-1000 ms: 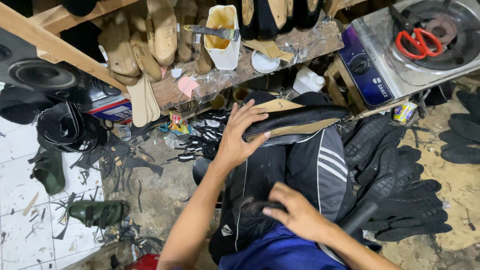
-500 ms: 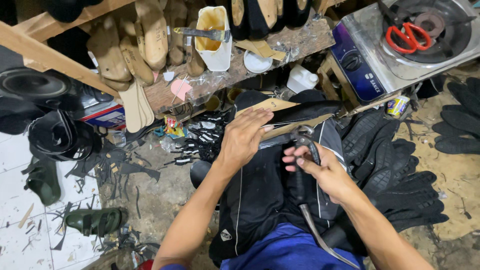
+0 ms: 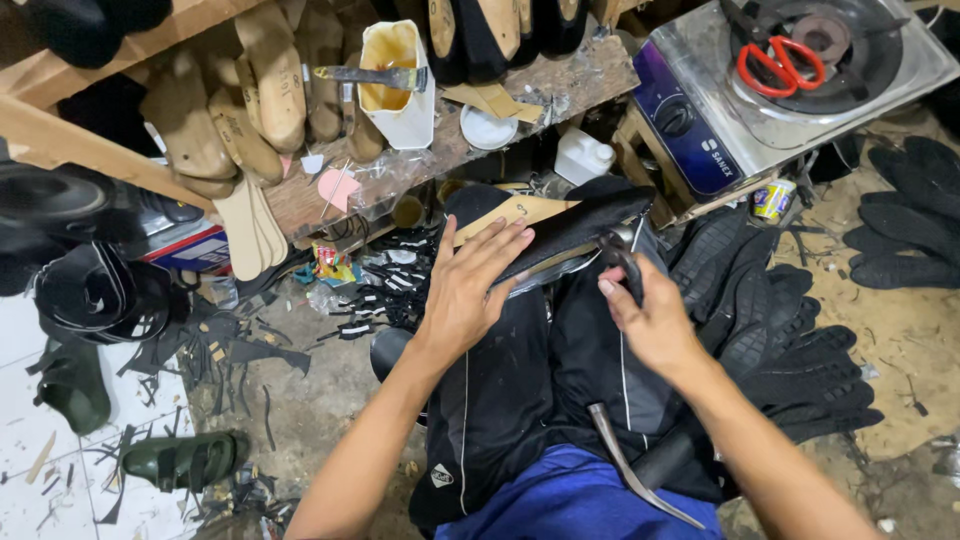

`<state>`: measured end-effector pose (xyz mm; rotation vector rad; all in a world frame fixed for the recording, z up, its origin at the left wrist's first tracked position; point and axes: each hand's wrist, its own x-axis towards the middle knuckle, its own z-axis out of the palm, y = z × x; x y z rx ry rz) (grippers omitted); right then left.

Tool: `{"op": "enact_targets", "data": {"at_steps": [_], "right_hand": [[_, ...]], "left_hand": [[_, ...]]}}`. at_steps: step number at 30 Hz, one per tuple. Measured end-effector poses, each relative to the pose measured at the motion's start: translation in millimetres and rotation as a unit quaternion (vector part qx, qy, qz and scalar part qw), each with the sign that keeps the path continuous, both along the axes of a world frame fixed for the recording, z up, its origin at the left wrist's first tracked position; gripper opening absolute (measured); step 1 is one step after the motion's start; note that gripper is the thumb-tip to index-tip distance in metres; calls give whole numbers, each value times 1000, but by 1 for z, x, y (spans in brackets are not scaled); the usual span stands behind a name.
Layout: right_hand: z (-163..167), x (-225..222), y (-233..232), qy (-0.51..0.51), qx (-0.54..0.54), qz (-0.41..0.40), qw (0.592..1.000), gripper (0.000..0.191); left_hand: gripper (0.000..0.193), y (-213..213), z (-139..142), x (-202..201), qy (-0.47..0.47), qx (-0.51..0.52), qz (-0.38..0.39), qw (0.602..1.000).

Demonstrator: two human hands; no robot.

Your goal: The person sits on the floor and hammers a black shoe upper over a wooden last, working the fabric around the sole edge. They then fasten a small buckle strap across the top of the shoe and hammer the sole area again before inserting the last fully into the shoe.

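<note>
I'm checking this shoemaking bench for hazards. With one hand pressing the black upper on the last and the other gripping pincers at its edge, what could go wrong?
The left hand lies flat on the black upper, near the pincers in the right hand; a slip could pinch fingers. The last rests only on the lap, so it might roll. The hammer beside the thigh could slide off.

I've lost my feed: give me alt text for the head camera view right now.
Seen from above, the left hand presses flat on a black shoe upper stretched over a last on the person's lap, while the right hand grips dark pincers at its edge. A metal tool lies on the lap; wooden shoe lasts, a glue pot and a stove fill the cluttered workshop behind.
</note>
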<state>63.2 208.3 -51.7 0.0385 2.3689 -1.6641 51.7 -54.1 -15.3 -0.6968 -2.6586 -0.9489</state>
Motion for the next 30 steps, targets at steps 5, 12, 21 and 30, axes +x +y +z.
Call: {"op": "enact_targets", "data": {"at_steps": [5, 12, 21, 30], "right_hand": [[-7, 8, -5, -69, -124, -24, 990, 13], [32, 28, -32, 102, 52, 146, 983, 23], [48, 35, -48, 122, 162, 125, 971, 22], [21, 17, -53, 125, 210, 123, 962, 24]], "left_hand": [[62, -5, -1, 5, 11, -14, -14, 1000], [61, 2, -6, 8, 40, -15, 0, 999], [64, -1, -4, 6, 28, -14, -4, 999], [56, 2, -1, -13, -84, 21, 4, 996]]}}
